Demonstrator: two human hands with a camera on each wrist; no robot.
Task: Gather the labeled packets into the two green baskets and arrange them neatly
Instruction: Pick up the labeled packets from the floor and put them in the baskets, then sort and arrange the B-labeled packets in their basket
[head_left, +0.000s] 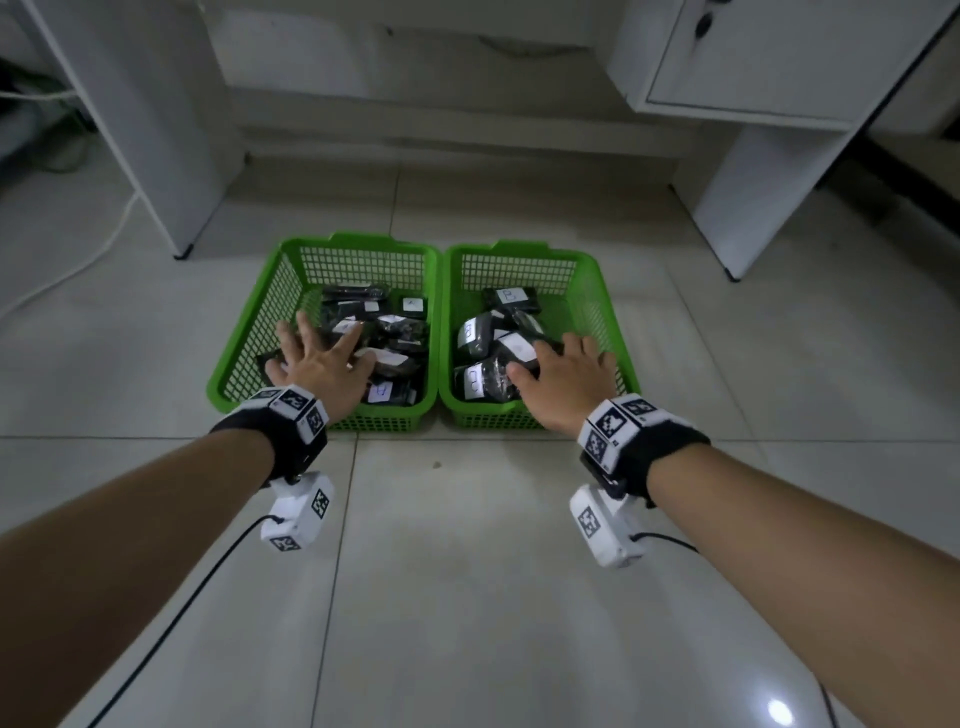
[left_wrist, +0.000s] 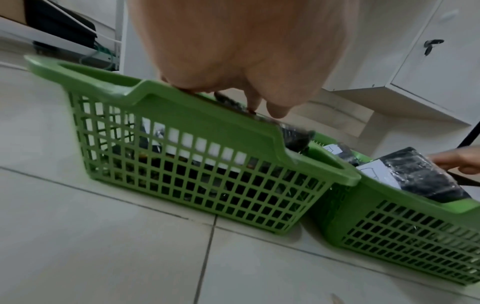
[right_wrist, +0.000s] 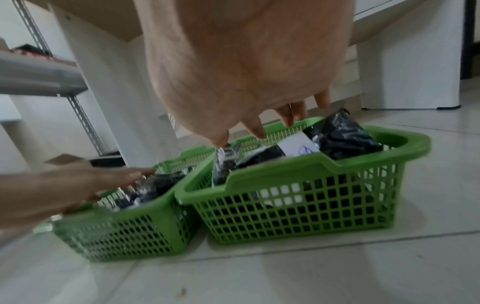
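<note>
Two green mesh baskets stand side by side on the tiled floor, the left basket (head_left: 244, 338) (left_wrist: 187, 115) (right_wrist: 116, 224) and the right basket (head_left: 615, 317) (left_wrist: 389, 209) (right_wrist: 285, 170). Both hold several black packets with white labels (head_left: 405, 332) (head_left: 478, 332) (left_wrist: 420, 176) (right_wrist: 342, 139), lying crooked and overlapping. My left hand (head_left: 319, 351) (left_wrist: 233, 61) (right_wrist: 64, 185) is over the left basket's near packets, fingers spread and straight. My right hand (head_left: 561, 364) (right_wrist: 246, 72) lies palm down over the right basket's near packets, fingers extended, thumb tip touching a packet's edge.
A white desk panel (head_left: 156, 130) stands behind the baskets on the left, and a white cabinet with a locked door (head_left: 769, 78) on the right. A white cable (head_left: 78, 260) runs along the floor at far left. Bare tiles (head_left: 467, 571) lie in front of the baskets.
</note>
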